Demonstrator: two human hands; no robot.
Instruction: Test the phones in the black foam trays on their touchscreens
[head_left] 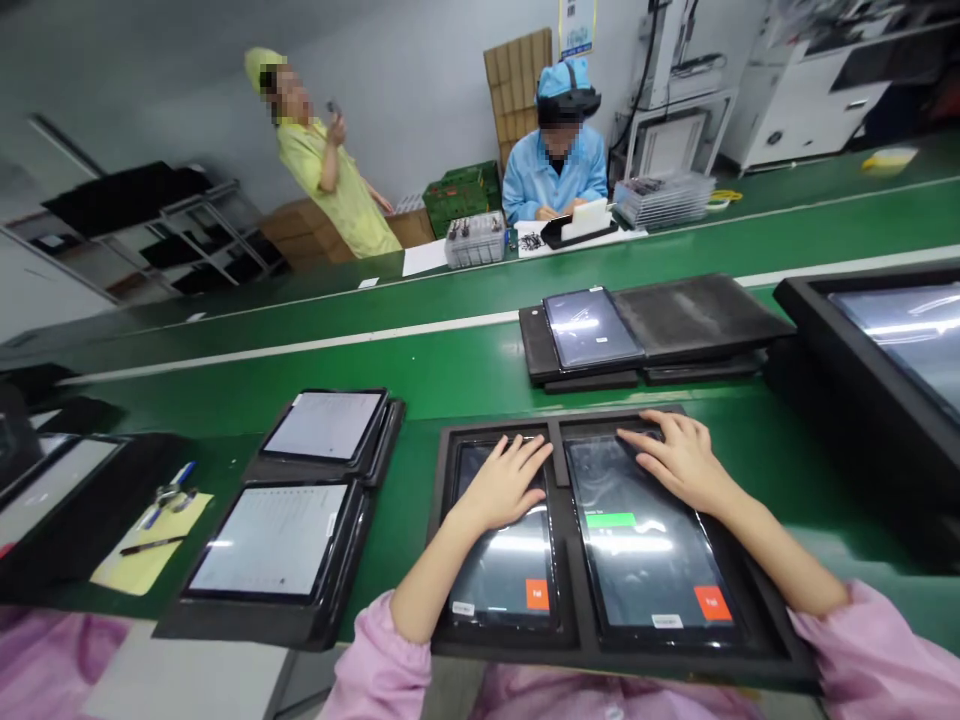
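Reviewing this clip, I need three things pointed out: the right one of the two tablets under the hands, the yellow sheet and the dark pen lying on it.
Right tablet (645, 570): head view, on its screen.
Yellow sheet (136, 573): head view, on its bare lower part.
Dark pen (152, 545): head view, mid-barrel.

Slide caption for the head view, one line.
Left hand and right hand over two tablets in a black foam tray.

Loose pink long sleeves (390, 655), gathered at the cuffs; a matching pink garment front (570, 695) with a pale round button (615, 712).
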